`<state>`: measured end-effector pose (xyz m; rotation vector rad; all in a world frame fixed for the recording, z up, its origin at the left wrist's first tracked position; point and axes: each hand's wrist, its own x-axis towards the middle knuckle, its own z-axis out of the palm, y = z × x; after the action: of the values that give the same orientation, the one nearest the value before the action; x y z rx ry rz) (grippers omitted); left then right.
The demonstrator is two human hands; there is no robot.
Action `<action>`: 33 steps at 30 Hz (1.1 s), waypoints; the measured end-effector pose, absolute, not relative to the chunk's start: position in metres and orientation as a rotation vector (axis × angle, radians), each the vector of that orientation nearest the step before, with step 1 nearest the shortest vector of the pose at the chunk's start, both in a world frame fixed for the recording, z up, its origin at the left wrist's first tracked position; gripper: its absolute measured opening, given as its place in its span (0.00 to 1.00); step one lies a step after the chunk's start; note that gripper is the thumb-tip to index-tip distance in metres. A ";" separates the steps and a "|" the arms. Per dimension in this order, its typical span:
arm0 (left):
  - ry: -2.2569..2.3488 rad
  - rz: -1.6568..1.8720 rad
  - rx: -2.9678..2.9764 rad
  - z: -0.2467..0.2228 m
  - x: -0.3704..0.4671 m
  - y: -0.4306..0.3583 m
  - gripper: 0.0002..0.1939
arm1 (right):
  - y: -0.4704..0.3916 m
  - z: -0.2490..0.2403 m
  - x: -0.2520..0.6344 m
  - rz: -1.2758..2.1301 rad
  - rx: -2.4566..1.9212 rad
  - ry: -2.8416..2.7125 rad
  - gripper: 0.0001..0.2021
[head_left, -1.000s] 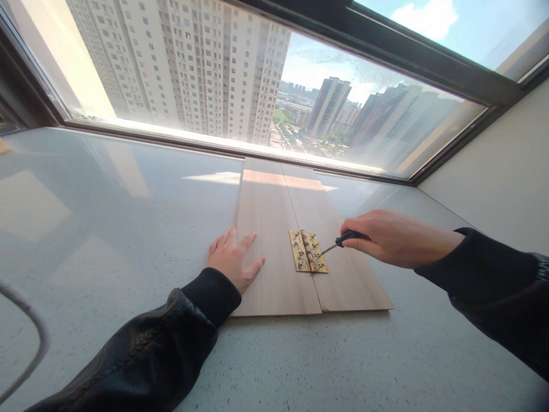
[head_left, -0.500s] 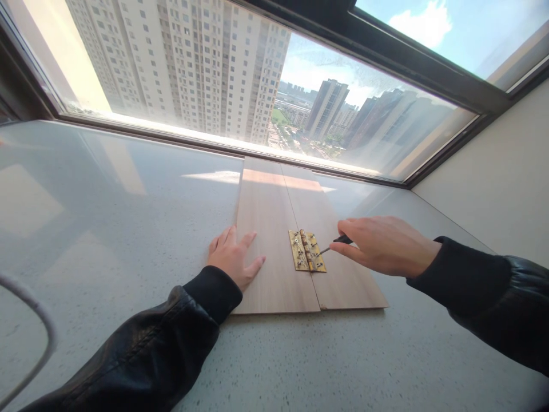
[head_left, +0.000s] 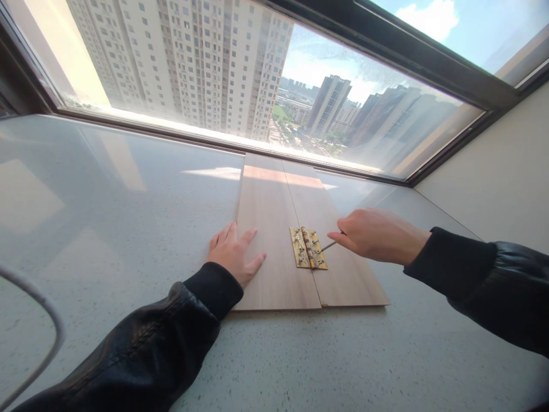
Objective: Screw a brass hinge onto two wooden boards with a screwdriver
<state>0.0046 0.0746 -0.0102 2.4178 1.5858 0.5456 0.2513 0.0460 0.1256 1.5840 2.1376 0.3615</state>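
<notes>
At far side, a wide window with dark frame; behind it, a tall pale building to the left, a darker tower more to the right; above, a white cloud; at right, a plain wall; at near left, a curved grey cable; beneath, a speckled pale counter.

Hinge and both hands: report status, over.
Left hand spread at outer edge of left board. Right hand gripping screwdriver, tip at hinge. Hinge lies open across seam with right board. Grey cable far left, apart from boards.
</notes>
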 end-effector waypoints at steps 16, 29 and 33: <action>1.536 0.501 2.412 -0.008 0.005 0.077 0.30 | -0.041 0.007 0.434 0.244 2.813 1.441 0.19; 1.232 0.929 2.156 0.017 0.002 0.079 0.28 | -0.022 -0.037 0.361 0.065 2.799 2.091 0.38; 0.967 1.034 2.021 0.066 0.018 0.077 0.33 | -0.023 -0.033 0.360 0.017 2.833 2.089 0.38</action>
<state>0.0185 0.0773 0.0657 2.0211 0.9671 1.0342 0.3596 -0.0226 -0.0326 2.8333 2.0892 0.0166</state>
